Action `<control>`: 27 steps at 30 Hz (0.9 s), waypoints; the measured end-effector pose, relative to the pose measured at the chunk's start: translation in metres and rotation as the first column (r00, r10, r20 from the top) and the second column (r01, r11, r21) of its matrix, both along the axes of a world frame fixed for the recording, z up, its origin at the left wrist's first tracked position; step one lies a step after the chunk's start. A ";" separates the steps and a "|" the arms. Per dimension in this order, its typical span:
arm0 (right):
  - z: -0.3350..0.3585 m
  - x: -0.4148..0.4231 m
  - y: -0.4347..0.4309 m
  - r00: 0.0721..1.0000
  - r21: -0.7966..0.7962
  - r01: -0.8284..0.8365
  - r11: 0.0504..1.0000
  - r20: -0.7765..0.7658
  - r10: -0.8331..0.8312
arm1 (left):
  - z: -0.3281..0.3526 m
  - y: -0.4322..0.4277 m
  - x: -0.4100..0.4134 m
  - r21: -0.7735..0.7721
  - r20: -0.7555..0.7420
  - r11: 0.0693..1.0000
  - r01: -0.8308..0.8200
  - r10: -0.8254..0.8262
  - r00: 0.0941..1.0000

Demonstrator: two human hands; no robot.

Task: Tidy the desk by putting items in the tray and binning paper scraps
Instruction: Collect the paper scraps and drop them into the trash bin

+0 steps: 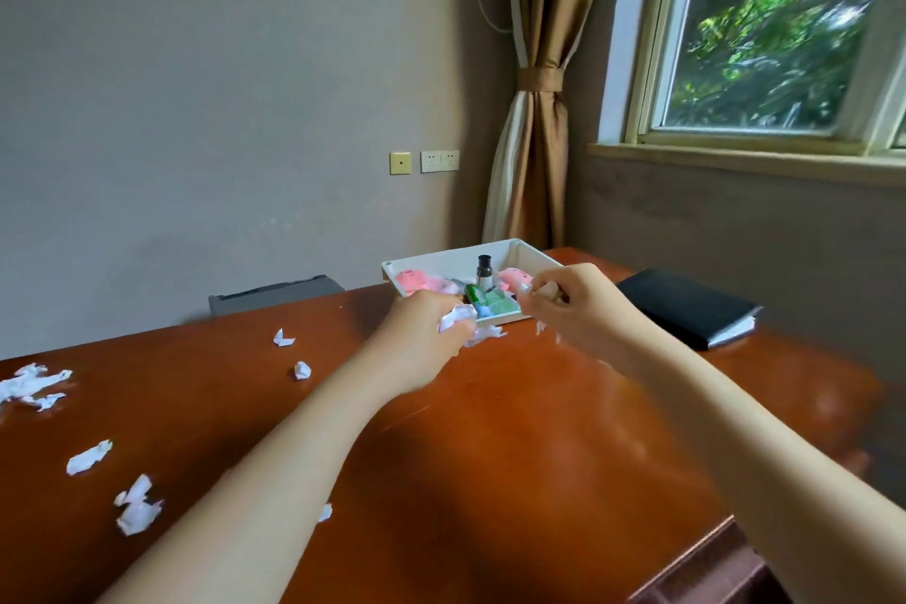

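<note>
Left hand (431, 324): curled round a white paper wad (458, 316), just in front of the tray (519, 249).
Right hand (564, 304): fingers pinching a small scrap (541, 289) over the tray's near edge.
Loose scraps (137, 508): scattered on the tabletop (490, 432), left side, well apart from both hands.
Tray: white, at the far edge; holds a dark bottle (484, 270) and small pink and green items.
Handling: the paper looks light, soft and crushable. Loose bits probably slip free, so take them from above and ball them in a closed fist.
</note>
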State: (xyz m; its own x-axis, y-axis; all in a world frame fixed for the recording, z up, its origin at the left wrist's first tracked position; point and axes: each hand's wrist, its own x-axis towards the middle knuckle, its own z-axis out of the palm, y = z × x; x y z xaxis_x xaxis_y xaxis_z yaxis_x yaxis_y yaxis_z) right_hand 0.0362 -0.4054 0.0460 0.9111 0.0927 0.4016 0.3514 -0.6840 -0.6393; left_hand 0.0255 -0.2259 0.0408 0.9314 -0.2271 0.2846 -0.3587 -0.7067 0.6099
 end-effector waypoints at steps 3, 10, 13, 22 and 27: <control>0.003 -0.027 -0.039 0.999 0.033 0.041 0.999 0.007 -0.041 | -0.007 -0.040 -0.012 -0.048 -0.038 0.995 0.082 -0.084 0.996; -0.019 -0.079 -0.124 0.985 0.004 0.171 0.985 -0.039 -0.170 | -0.036 -0.128 -0.045 -0.092 -0.105 0.950 0.297 -0.306 0.946; -0.042 -0.098 -0.155 0.967 0.060 0.238 0.969 -0.104 -0.231 | -0.054 -0.162 -0.055 -0.130 -0.138 0.924 0.360 -0.377 0.916; -0.134 -0.133 -0.226 0.901 0.178 0.377 0.909 -0.300 -0.315 | -0.134 -0.247 -0.073 -0.042 -0.267 0.887 0.460 -0.453 0.850; -0.189 -0.142 -0.254 0.824 0.182 0.459 0.870 -0.454 -0.340 | -0.185 -0.275 -0.077 -0.005 -0.373 0.875 0.484 -0.451 0.811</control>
